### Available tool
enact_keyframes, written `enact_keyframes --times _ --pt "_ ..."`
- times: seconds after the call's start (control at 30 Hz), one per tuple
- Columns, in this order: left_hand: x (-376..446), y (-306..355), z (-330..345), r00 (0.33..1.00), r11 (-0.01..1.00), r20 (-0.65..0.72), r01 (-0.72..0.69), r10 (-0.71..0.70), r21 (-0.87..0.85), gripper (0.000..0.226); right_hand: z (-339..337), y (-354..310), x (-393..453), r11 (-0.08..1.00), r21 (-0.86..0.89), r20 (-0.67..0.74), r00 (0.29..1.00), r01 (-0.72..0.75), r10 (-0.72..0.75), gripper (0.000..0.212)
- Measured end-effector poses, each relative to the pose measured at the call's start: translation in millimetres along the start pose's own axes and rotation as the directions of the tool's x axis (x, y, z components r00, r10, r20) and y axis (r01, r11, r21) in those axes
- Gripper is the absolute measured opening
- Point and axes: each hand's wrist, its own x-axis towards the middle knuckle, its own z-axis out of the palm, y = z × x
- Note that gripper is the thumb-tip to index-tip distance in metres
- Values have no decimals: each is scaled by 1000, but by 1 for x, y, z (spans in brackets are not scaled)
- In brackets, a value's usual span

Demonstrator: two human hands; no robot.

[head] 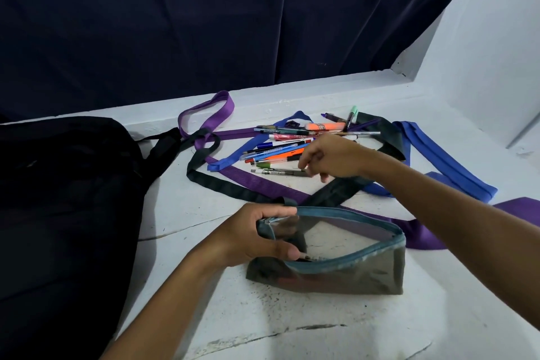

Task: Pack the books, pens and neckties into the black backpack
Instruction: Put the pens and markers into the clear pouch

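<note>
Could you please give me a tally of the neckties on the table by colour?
Purple neckties: 1, perhaps more, since the purple bands tangle and pass under other things.
Blue neckties: 2, as far as the overlaps let me tell.
Black neckties: 2, one partly hidden under the right hand.
Total: about 5 neckties.

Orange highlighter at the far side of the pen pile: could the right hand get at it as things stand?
Probably yes. The right hand hovers over the pen pile, and the orange highlighter lies just beyond its fingers, on top and uncovered. The left hand is busy holding the pouch open.
</note>
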Motion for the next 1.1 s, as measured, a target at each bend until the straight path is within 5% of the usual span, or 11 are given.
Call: enact_keyframes --times 0.13,0.43,0.7,0.87,0.97,1.1 --pt "-2 -1 -2 1000 999 -4 14 -14 -38 88 13 5 38 993 -112 -29 999 28 -31 28" --pt "-7 3 -9 997 997 -44 69 -67 43 79 37 10 89 924 -382 29 999 -13 26 11" --pt "-3 0 -13 996 997 -38 76 -75 16 87 46 1 95 847 -532 52 998 9 22 36" --pt "-1 -1 -13 996 996 -25 84 -85 -19 85 51 11 91 825 -563 49 998 52 -29 18" --pt "-1 -1 -14 997 997 -27 76 -76 -26 81 42 9 84 909 -414 23 999 44 -38 11" --pt "-3 1 -14 997 997 -27 66 -65 30 82 14 -18 45 990 88 -107 989 111 -101 16"
